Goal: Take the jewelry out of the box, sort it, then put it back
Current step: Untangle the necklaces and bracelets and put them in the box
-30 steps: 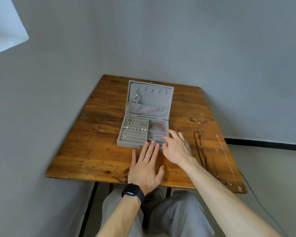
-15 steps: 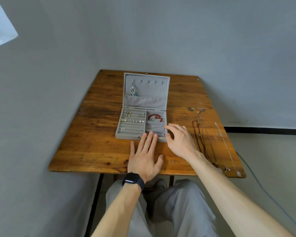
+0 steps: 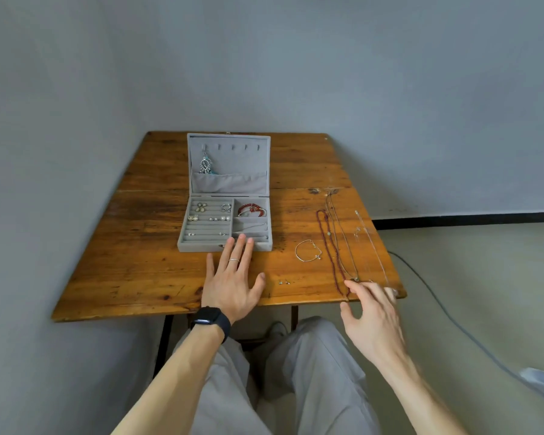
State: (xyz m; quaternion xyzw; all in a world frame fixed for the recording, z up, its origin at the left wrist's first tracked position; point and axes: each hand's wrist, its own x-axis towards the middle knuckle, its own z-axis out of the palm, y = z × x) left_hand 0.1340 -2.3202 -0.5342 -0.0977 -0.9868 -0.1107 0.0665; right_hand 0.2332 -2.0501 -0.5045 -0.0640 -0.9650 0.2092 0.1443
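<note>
The jewelry box (image 3: 201, 247) stands open at the middle of the desk (image 3: 132, 265), toward its back, with its lid (image 3: 230, 183) upright. Some of the jewelry is inside. A dangling silver piece (image 3: 205, 164) hangs from a hook in the lid, small earrings (image 3: 201, 207) sit in the ridged rows on the left, and a red bead bracelet (image 3: 250, 209) lies in the far right compartment. The rest lies on the desk to the right of the box: a silver bracelet (image 3: 308, 251), a dark red bead necklace (image 3: 327, 243) and several thin chains (image 3: 346, 240) stretched out side by side. Two tiny studs (image 3: 284, 282) sit near the front edge.

The left hand (image 3: 231, 279) lies flat with straight fingers, its fingertips touching the box's front wall, and holds nothing. The right hand (image 3: 372, 315) hovers at the desk's near edge beside the near ends of the necklaces, fingers loosely spread and empty.

The main risk seems to be at that edge. The necklace ends lie right at the rim, so a careless brush of the right hand could drag one off. Lifting one strand might also snag its neighbour, since they lie so close together. The studs are small enough to be swept away by a passing wrist.
</note>
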